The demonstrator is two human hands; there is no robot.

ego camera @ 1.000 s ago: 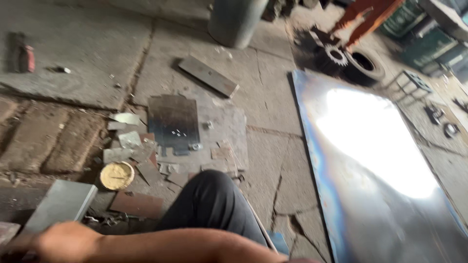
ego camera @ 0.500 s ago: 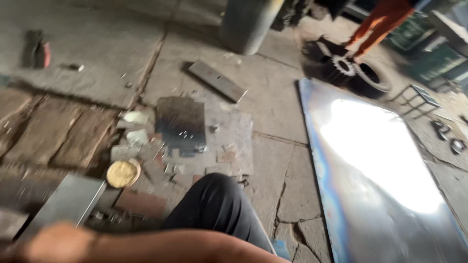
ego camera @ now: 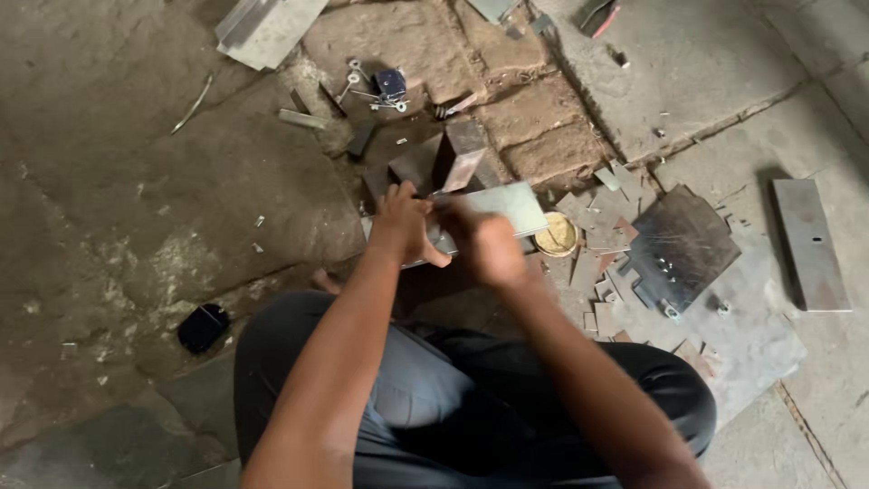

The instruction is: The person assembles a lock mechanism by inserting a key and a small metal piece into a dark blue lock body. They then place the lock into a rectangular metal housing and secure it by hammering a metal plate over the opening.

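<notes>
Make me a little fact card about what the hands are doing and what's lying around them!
place: rough stone and brick floor, person sitting
left hand: gripping the near end of a flat grey metal plate
right hand: blurred, over the same plate; grip unclear
beside the plate: small round yellow tin, metal offcuts
to the right: dark steel sheet, long grey metal bar
behind the plate: upright metal block
by the left knee: black oval object

plate point(ego camera: 493, 206): dull grey metal | floor point(ego camera: 154, 208): rough stone
</notes>
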